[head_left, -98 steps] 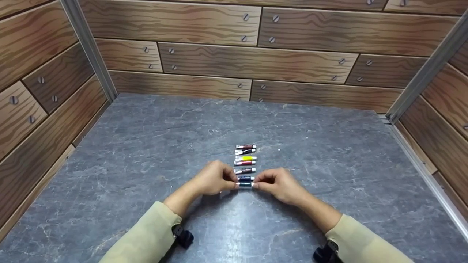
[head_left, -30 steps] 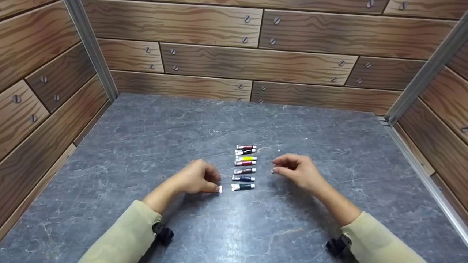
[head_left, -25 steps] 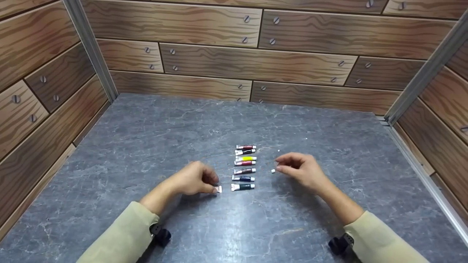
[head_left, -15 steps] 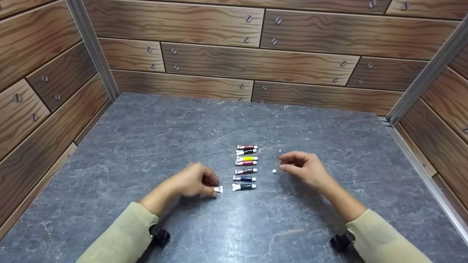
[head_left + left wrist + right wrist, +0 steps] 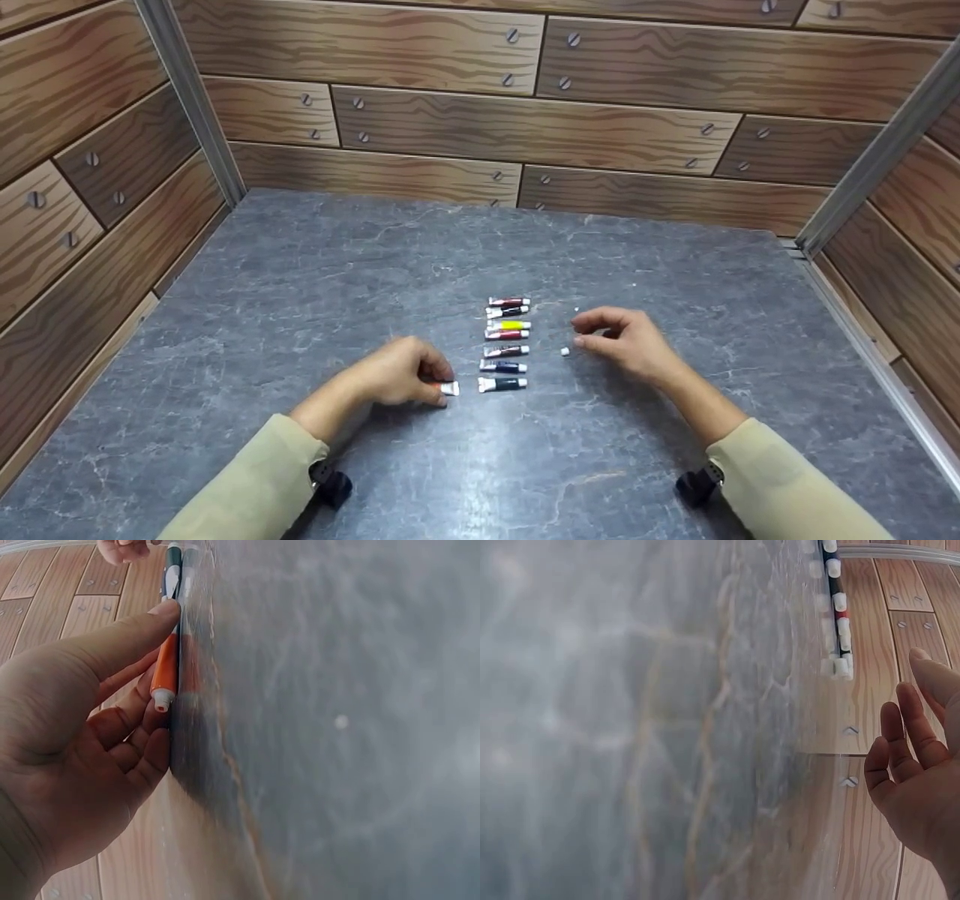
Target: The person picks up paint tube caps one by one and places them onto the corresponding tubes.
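Observation:
My left hand [image 5: 397, 371] pinches an orange paint tube [image 5: 166, 669] low over the table, left of the row of tubes. Its flat crimped end points right, and the left wrist view shows a bare, uncapped nozzle pointing back toward the palm. My right hand [image 5: 622, 341] hovers right of the row, thumb and fingers apart with nothing between them. A small white cap [image 5: 565, 351] lies on the table just left of its thumb. Nearest the left hand in the row is a dark green paint tube [image 5: 504, 384], white cap facing right.
Beyond the green tube lie several more capped paint tubes in a column: blue [image 5: 504, 367], brown [image 5: 507, 351], red [image 5: 508, 335], yellow [image 5: 510, 325], black and dark red. Wood-patterned walls [image 5: 420, 112] enclose the grey marbled table [image 5: 337, 262].
Both hands left the green tube, now slightly nearer. My left hand moved left to the orange tube. My right hand moved right, let go of the white cap and drew back.

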Demonstrator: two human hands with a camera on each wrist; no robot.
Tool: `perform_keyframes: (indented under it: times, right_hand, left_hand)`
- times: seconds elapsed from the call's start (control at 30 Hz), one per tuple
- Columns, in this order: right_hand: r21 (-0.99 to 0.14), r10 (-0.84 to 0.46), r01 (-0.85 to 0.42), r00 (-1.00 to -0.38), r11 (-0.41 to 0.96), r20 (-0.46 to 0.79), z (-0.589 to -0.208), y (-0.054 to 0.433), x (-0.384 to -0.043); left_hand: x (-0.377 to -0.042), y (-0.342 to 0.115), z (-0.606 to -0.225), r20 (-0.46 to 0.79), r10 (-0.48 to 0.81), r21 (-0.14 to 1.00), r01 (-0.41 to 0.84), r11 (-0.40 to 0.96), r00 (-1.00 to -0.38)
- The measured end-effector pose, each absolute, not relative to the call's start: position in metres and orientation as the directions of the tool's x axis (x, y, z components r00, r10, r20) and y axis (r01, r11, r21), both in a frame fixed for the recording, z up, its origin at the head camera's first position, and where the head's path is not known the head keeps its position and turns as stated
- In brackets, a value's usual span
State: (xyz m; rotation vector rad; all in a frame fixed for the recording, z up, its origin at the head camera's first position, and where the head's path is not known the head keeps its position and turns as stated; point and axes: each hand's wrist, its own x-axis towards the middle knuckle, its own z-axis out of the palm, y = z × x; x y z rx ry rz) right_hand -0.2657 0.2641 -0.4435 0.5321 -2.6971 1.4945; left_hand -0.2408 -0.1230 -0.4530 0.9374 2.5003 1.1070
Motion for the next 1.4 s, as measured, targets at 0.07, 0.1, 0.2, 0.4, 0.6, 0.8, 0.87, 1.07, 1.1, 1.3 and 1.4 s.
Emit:
perform_keyframes:
  times: [0.07,0.1,0.2,0.4,0.6,0.8,0.87,1.07,1.1,1.3,1.4]
  right_hand:
    - [-0.819,-0.292,-0.302,-0.941,0.488,0.172,-0.444,0.265,-0.266]
    - [-0.819,-0.295,-0.302,-0.94,0.489,0.17,-0.444,0.265,-0.267]
    - [-0.821,-0.307,-0.301,-0.938,0.485,0.163,-0.446,0.265,-0.27]
    - [-0.828,-0.33,-0.294,-0.933,0.477,0.141,-0.449,0.266,-0.273]
    - [-0.837,-0.356,-0.282,-0.928,0.469,0.114,-0.451,0.265,-0.274]
    - [-0.849,-0.389,-0.299,-0.913,0.437,0.121,-0.454,0.263,-0.275]
    - [-0.848,-0.393,-0.301,-0.912,0.437,0.121,-0.455,0.262,-0.276]
    - [-0.846,-0.396,-0.289,-0.913,0.448,0.101,-0.456,0.263,-0.276]
    - [-0.846,-0.398,-0.288,-0.912,0.448,0.1,-0.456,0.263,-0.276]
    - [-0.843,-0.419,-0.302,-0.902,0.445,0.102,-0.459,0.263,-0.278]
    - [-0.84,-0.431,-0.302,-0.898,0.451,0.091,-0.459,0.263,-0.278]
  left_hand:
    - [-0.241,-0.123,-0.454,0.033,0.647,0.729,0.461,0.505,-0.762]
    - [-0.241,-0.123,-0.454,0.037,0.647,0.728,0.464,0.505,-0.761]
    - [-0.241,-0.123,-0.455,0.048,0.65,0.721,0.477,0.503,-0.759]
    - [-0.242,-0.122,-0.454,0.049,0.654,0.713,0.485,0.506,-0.755]
    - [-0.241,-0.122,-0.453,0.048,0.663,0.721,0.485,0.495,-0.747]
    - [-0.241,-0.121,-0.454,0.053,0.668,0.733,0.484,0.479,-0.742]
    - [-0.241,-0.122,-0.455,0.057,0.669,0.735,0.484,0.474,-0.741]
    - [-0.241,-0.122,-0.455,0.057,0.668,0.744,0.478,0.467,-0.742]
    - [-0.242,-0.122,-0.455,0.055,0.666,0.743,0.476,0.47,-0.744]
    - [-0.242,-0.121,-0.454,0.055,0.654,0.741,0.47,0.48,-0.754]
    - [-0.243,-0.121,-0.453,0.071,0.64,0.764,0.454,0.459,-0.765]
